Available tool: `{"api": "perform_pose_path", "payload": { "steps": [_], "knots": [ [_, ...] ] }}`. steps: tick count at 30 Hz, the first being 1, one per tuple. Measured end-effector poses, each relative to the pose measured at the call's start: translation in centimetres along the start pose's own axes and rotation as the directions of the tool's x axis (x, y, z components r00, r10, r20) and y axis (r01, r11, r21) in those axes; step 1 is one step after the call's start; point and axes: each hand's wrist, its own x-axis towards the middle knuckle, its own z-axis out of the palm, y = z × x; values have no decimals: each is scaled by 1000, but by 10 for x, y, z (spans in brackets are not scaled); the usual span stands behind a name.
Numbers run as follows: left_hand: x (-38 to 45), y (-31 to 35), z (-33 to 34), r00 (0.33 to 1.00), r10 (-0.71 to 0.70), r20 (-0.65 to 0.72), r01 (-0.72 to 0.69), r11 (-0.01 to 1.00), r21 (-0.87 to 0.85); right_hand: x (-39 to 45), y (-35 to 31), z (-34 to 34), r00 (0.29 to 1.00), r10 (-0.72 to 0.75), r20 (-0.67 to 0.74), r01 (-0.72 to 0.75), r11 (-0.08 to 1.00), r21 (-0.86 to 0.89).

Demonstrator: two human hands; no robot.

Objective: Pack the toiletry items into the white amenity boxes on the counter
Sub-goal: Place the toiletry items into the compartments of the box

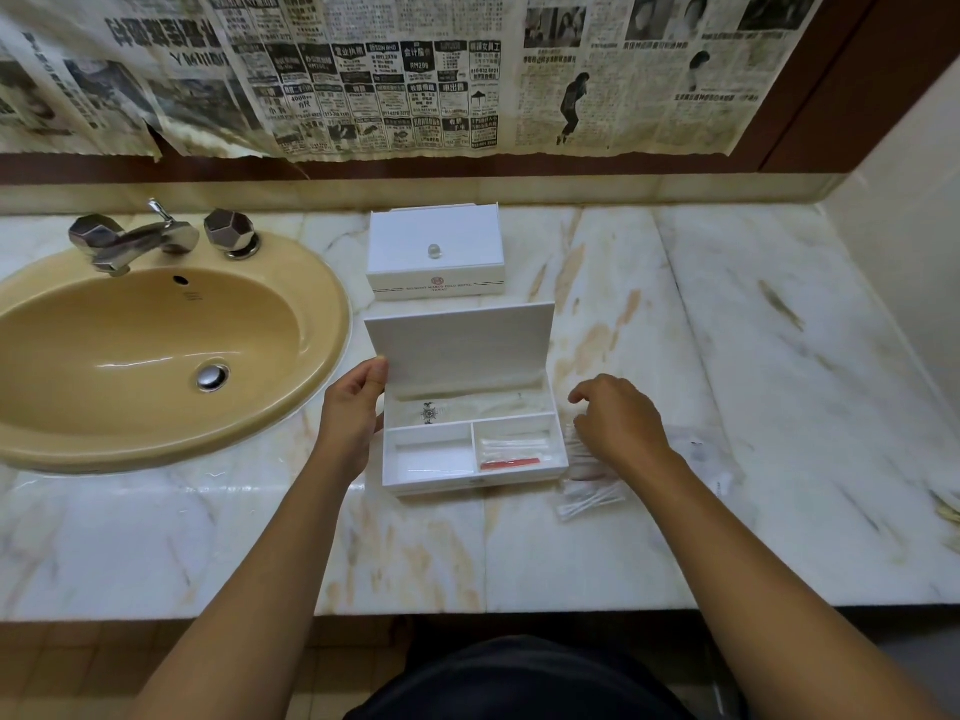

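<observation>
You are steadying the open white hinged amenity box on the marble bench with your left hand gripping its side while your right hand, grip loosely curled and empty, is hovering over the clear-wrapped toiletry packets just beside it, so be pinching one packet only and dropping it into the bare front-left compartment.

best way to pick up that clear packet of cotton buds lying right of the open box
Take the cotton bud packet across its narrow width, near the middle, pinching from above with thumb and fingers on the two long edges. It lies flat on the counter with the sticks running lengthwise, so a top-down pinch looks most secure. The right hand hovers just behind it; the open box blocks the left side.
</observation>
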Motion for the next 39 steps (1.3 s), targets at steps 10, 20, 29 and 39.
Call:
{"api": "perform_pose_path", "payload": {
  "steps": [10,20,29,39],
  "knots": [
    [2,-2,-1,1000,0,-7,0,1000,1,-1,6,13,1000,13,22,-12,1000,-26],
    [2,-1,0,1000,3,-1,-3,1000,4,-2,6,7,996,-26,-82,27,999,18],
    [1,-1,0,1000,-4,-10,4,1000,-4,2,-5,-6,974,-58,-220,111,964,240],
    [-1,0,0,1000,10,4,-10,1000,-1,-1,-7,-13,999,-9,-47,16,988,151]
  ]
}}
